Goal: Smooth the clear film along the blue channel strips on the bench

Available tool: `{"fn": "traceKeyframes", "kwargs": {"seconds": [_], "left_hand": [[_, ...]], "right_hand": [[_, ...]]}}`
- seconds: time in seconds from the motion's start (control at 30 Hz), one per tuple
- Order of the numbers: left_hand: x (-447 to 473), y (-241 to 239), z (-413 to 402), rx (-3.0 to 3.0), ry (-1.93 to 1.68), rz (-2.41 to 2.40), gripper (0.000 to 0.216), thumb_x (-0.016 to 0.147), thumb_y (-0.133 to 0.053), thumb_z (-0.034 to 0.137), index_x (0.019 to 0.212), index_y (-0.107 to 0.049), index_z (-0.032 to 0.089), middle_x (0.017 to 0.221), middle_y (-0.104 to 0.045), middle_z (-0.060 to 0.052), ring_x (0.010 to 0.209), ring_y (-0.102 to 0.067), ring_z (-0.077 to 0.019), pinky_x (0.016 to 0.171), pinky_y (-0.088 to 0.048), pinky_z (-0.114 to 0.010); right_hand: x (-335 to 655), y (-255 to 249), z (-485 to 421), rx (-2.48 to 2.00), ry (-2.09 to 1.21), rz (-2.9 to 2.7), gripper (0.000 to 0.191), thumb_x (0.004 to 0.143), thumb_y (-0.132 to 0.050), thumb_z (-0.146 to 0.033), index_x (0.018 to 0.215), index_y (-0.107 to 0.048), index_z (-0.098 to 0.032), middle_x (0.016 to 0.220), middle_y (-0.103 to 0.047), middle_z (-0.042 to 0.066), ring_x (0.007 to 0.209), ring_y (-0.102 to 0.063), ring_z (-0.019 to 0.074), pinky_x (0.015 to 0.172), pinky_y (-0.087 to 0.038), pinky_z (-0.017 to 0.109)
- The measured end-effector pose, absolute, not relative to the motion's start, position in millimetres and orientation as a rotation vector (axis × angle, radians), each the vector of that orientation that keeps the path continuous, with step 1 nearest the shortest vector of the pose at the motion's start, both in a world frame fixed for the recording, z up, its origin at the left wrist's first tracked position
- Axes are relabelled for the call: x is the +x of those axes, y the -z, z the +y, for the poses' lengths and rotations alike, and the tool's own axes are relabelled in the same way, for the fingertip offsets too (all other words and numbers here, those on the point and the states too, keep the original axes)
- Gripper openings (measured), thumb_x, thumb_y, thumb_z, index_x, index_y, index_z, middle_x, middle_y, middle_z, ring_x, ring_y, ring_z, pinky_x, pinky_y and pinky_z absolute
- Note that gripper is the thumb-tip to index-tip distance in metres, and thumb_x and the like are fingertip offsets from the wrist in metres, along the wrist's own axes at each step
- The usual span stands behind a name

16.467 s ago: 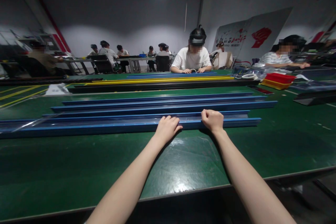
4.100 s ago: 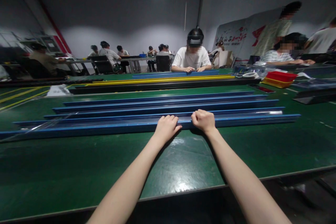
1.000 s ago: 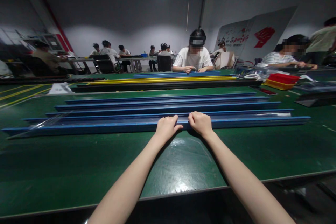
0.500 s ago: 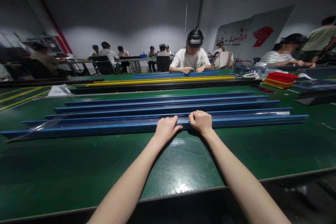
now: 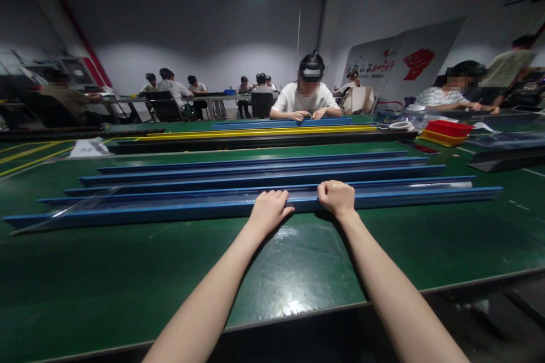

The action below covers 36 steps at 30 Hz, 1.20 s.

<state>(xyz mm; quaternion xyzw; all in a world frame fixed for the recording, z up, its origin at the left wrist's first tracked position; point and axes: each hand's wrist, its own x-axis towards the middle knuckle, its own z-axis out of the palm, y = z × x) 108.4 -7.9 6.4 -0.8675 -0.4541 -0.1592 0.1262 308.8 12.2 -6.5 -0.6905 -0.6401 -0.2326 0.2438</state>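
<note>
A long blue channel rail (image 5: 404, 197) lies across the green table (image 5: 128, 272), nearest to me. A clear film strip (image 5: 85, 201) runs along its open top. My left hand (image 5: 268, 210) rests on the rail's near edge with its fingers curled over it. My right hand (image 5: 338, 198) grips the same rail a little to the right, fingers closed over the edge. Several more blue rails (image 5: 255, 173) lie parallel just behind it.
Yellow and black rails (image 5: 255, 133) lie further back. A person in a white shirt (image 5: 304, 99) sits across the table. Red and yellow trays (image 5: 445, 131) stand at the right. Other people sit at far tables. The table's front edge runs close below my forearms.
My right hand has slid a little to the right along the rail, widening the gap between my hands. Over the longer span the nearest rail has shifted to the right.
</note>
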Motion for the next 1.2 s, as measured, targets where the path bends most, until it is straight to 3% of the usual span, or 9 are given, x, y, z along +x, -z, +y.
{"fn": "traceKeyframes", "kwargs": {"seconds": [0.3, 0.8, 1.2], "left_hand": [[108, -6, -8, -2.530, 0.432, -1.335, 0.028, 0.081, -0.050, 0.045, 0.089, -0.053, 0.018, 0.088, -0.063, -0.005, 0.085, -0.056, -0.0197, 0.068, -0.036, -0.030], [110, -4, -9, -2.531, 0.459, -1.316, 0.027, 0.082, -0.049, 0.043, 0.089, -0.054, 0.018, 0.090, -0.063, -0.005, 0.087, -0.054, -0.0199, 0.070, -0.034, -0.030], [108, -7, -9, -2.534, 0.454, -1.302, 0.026, 0.082, -0.051, 0.043, 0.088, -0.053, 0.018, 0.090, -0.062, -0.005, 0.087, -0.054, -0.0197, 0.070, -0.034, -0.030]], "right_hand": [[324, 6, 10, -1.936, 0.599, -1.649, 0.035, 0.077, -0.038, -0.027, 0.056, -0.063, -0.014, 0.063, -0.064, 0.007, 0.053, -0.049, 0.0118, 0.049, -0.018, 0.024], [289, 7, 6, -1.550, 0.696, -1.940, 0.040, 0.084, -0.034, -0.028, 0.055, -0.059, -0.016, 0.057, -0.060, 0.004, 0.052, -0.047, 0.0089, 0.051, -0.020, 0.025], [286, -1, 9, -1.758, 0.583, -1.924, 0.042, 0.083, -0.034, -0.031, 0.061, -0.066, -0.015, 0.063, -0.065, 0.008, 0.054, -0.055, 0.0123, 0.048, -0.020, 0.025]]}}
